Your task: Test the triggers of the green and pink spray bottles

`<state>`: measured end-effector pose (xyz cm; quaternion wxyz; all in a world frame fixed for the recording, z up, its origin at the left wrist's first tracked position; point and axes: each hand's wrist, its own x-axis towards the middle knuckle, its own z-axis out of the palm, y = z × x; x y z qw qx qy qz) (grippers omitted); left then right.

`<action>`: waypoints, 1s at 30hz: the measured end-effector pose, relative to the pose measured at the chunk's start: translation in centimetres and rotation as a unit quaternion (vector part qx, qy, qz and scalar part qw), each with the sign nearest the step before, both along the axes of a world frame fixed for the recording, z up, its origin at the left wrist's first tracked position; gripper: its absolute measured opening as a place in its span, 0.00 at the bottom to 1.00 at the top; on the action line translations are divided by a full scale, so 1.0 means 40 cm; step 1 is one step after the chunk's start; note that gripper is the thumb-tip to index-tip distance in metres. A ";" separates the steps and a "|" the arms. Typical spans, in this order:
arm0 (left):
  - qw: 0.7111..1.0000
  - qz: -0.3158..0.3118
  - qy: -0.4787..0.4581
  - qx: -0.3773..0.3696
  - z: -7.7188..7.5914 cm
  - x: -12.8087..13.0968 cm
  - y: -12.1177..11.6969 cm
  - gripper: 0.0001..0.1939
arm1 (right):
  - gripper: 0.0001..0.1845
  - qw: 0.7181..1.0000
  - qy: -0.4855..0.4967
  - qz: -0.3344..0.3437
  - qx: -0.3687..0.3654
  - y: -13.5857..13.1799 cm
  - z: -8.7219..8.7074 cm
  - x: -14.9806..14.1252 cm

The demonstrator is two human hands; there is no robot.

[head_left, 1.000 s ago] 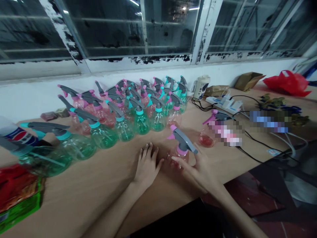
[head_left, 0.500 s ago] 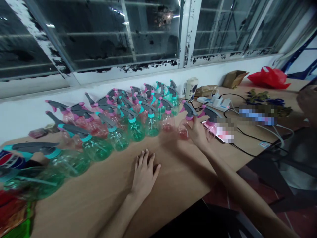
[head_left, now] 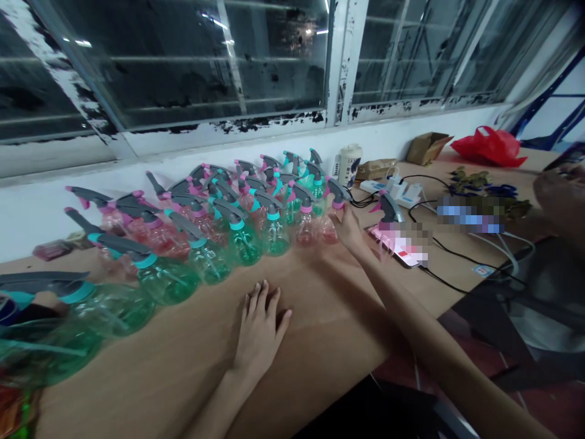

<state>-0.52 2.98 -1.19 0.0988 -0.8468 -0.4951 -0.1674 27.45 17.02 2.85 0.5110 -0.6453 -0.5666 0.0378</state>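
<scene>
My right hand (head_left: 350, 230) grips a pink spray bottle (head_left: 328, 230) with a grey and pink trigger head, at the right end of the front row. It stands beside another pink spray bottle (head_left: 306, 227). My left hand (head_left: 259, 332) lies flat on the wooden table (head_left: 183, 366), fingers spread, holding nothing. In front of it are green spray bottles with turquoise collars, among them one in the middle (head_left: 247, 244) and a larger one (head_left: 169, 280) further left. A separate pink spray bottle (head_left: 386, 235) stands right of my right hand, by a phone (head_left: 402, 247).
Several more pink and green bottles crowd against the wall under the window. A paper cup (head_left: 350, 166), a power strip (head_left: 390, 192) with cables, a cardboard box (head_left: 428, 148) and a red bag (head_left: 489, 148) stand behind. Another person's hand (head_left: 560, 189) shows at the right edge.
My right hand has moved the pink spray bottle left, up to the front row and away from the other pink one by the phone. My left hand stays flat on the table.
</scene>
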 end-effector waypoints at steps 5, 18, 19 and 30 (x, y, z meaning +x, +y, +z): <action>1.000 0.000 -0.007 0.000 -0.001 -0.002 0.001 0.24 | 0.26 1.000 -0.003 0.012 0.004 0.023 0.013 -0.008; 1.000 0.002 0.006 -0.009 0.005 0.001 0.001 0.24 | 0.36 0.998 -0.030 0.003 -0.053 -0.165 0.020 -0.015; 1.000 0.002 0.006 -0.011 0.006 0.002 0.001 0.24 | 0.35 0.998 -0.029 0.009 -0.062 -0.162 0.021 -0.016; 1.000 0.001 -0.001 -0.009 0.005 0.000 0.001 0.24 | 0.31 0.990 -0.005 0.078 -0.117 -0.164 0.043 -0.013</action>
